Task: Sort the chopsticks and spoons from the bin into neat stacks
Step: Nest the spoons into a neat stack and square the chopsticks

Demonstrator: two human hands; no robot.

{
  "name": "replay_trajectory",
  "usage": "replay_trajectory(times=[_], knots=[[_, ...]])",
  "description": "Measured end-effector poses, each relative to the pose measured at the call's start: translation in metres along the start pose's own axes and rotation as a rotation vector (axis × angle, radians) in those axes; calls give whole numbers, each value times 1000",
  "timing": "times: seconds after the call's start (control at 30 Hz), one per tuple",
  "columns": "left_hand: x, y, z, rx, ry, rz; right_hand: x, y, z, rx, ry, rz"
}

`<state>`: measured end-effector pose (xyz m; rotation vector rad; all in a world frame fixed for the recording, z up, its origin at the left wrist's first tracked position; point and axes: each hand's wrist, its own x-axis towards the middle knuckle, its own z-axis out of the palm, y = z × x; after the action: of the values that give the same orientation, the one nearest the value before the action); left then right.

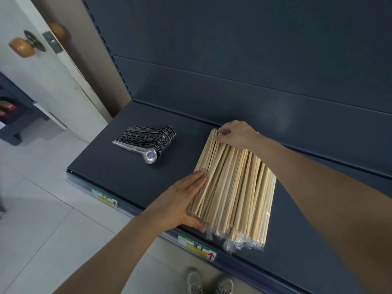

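Observation:
A wide pile of pale wooden chopsticks (pixel 235 185) in clear wrappers lies on the dark shelf (pixel 118 172), its near ends jutting past the front edge. My left hand (pixel 184 202) presses flat against the pile's left side, fingers straight, thumb under the near corner. My right hand (pixel 235 134) rests on the pile's far end, fingers curled over the tips at the far left corner. To the left lies a fanned stack of black-and-steel spoons (pixel 148 143), one shiny bowl facing up at its near end. No bin is in view.
The shelf's dark back panel (pixel 254 66) rises behind the pile. Price labels (pixel 198 247) with red arrows line the front rail. A white door with wooden knobs (pixel 23 47) stands at the left. Pale floor tiles and my shoes (pixel 210 283) are below.

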<state>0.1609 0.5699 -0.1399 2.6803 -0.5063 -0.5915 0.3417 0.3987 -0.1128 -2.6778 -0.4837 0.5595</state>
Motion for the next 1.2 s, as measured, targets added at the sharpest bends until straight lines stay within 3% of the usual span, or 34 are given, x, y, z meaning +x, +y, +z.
replay_trajectory(times=[0.17,0.3,0.77,1.0,1.2], knots=[[1,-3,0,5,23,5,7,-1,3,96,16,1],[0,-5,0,14,7,18,13,-4,8,-34,-62,-23],[-9,2,-11,37,15,58,-16,29,-25,-37,45,-4],[7,50,7,257,-27,270,-34,60,-14,37,59,86],[18,53,18,281,-2,301,-39,67,-8,140,87,104]])
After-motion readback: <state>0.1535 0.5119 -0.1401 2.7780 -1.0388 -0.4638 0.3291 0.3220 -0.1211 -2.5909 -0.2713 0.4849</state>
